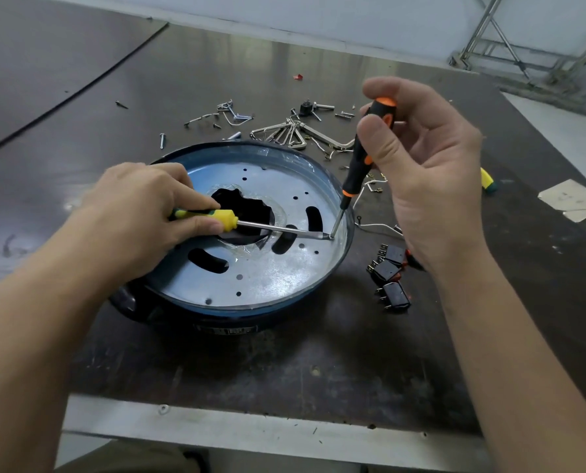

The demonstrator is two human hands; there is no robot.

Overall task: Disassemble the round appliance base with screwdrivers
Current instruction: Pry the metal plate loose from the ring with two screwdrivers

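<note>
The round appliance base (277,268) lies in the middle of the dark table, a blue-rimmed bowl with a silvery perforated plate and a dark central hole. My left hand (138,216) grips a yellow-and-green screwdriver (223,218) lying nearly flat across the plate. Its shaft runs right to the inner rim. My right hand (424,158) holds a black-and-orange screwdriver (363,155) almost upright. Both tips meet at the same spot by the right inner rim (330,236).
Loose screws, metal clips and wires (284,131) lie scattered behind the base. Three black switches (390,271) sit to its right, near my right wrist. Another yellow tool handle (487,180) pokes out behind my right hand. The table's front edge (250,435) is close.
</note>
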